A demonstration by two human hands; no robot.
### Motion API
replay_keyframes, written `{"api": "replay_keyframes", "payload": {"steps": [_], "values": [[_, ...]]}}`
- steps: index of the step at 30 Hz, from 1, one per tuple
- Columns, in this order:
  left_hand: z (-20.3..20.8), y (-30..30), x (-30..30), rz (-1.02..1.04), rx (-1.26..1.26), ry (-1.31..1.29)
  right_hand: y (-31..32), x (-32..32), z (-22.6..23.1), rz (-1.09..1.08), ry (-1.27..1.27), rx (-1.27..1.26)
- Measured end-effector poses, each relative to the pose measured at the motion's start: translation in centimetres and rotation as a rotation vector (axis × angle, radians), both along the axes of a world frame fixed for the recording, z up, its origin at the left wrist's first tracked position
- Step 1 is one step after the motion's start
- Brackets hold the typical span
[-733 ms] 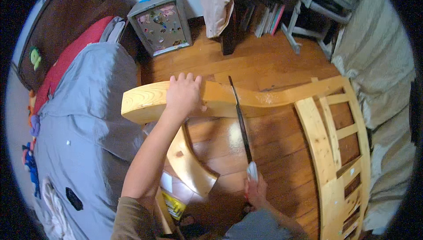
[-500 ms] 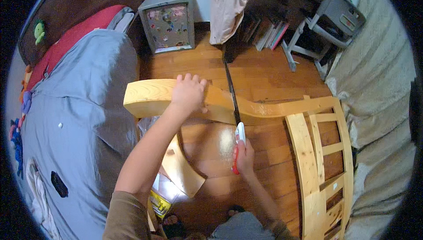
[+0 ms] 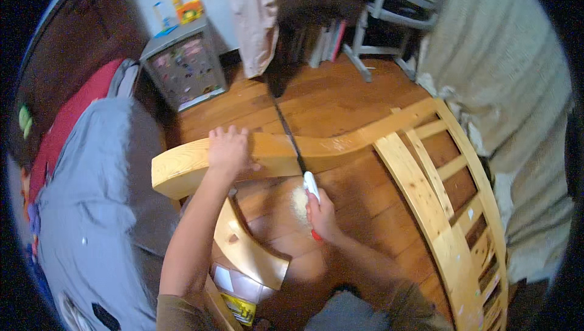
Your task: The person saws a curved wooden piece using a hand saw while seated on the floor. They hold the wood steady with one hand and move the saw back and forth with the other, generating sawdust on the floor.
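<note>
My left hand presses down on the curved wooden beam, its fingers bent over the far edge near the left end. My right hand is closed around the white and red handle of a hand saw. The saw's long dark blade points away from me and crosses the beam to the right of my left hand. A pale heap of sawdust lies on the floor by the saw handle. The beam runs right into a slatted wooden frame.
A curved wooden piece and a yellow package lie near my feet. Left is a bed with a grey-blue cover. Behind stand a grey cabinet and a grey chair. A pale curtain hangs along the right.
The view has turned, so the room appears tilted and shifted left. My right hand now covers more of the saw's handle. My left hand keeps its place on the beam.
</note>
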State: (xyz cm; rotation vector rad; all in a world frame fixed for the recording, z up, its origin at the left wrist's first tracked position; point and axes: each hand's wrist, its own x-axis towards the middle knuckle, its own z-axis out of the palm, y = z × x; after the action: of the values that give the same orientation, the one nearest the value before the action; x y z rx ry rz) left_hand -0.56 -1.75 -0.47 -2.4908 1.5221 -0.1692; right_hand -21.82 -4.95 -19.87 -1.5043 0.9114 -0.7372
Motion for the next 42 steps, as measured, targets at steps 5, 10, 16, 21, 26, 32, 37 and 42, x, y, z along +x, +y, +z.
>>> {"api": "replay_keyframes", "payload": {"steps": [5, 10, 16, 21, 26, 32, 37, 42], "values": [[-0.4, -0.9, 1.0, -0.016, -0.046, -0.031, -0.8, 0.8, 1.5, -0.079, -0.060, -0.222], [-1.0, -0.6, 1.2, 0.039, -0.024, -0.086, -0.1, 1.4, 2.4, -0.112, -0.050, -0.128], [-0.3, -0.3, -0.6, -0.025, -0.046, -0.109, -0.2, 0.2, 1.8, -0.027, 0.005, 0.040], [-0.7, -0.3, -0.3, -0.036, -0.019, -0.135, -1.2, 1.1, 3.6, 0.008, -0.025, 0.025], [-0.3, -0.6, -0.1, -0.046, -0.027, -0.124, -0.4, 0.3, 4.3, -0.019, -0.021, -0.024], [-0.3, -0.9, -0.8, -0.070, -0.034, -0.159, -0.3, 0.3, 3.5, -0.053, -0.070, -0.009], [-0.5, -0.9, -0.9, -0.091, -0.047, -0.171, -2.1, 0.4, 3.5, -0.018, -0.183, 0.122], [-1.1, -0.4, 0.1, -0.091, -0.062, -0.167, -3.4, 0.6, 6.1, -0.083, -0.425, 0.258]]}}
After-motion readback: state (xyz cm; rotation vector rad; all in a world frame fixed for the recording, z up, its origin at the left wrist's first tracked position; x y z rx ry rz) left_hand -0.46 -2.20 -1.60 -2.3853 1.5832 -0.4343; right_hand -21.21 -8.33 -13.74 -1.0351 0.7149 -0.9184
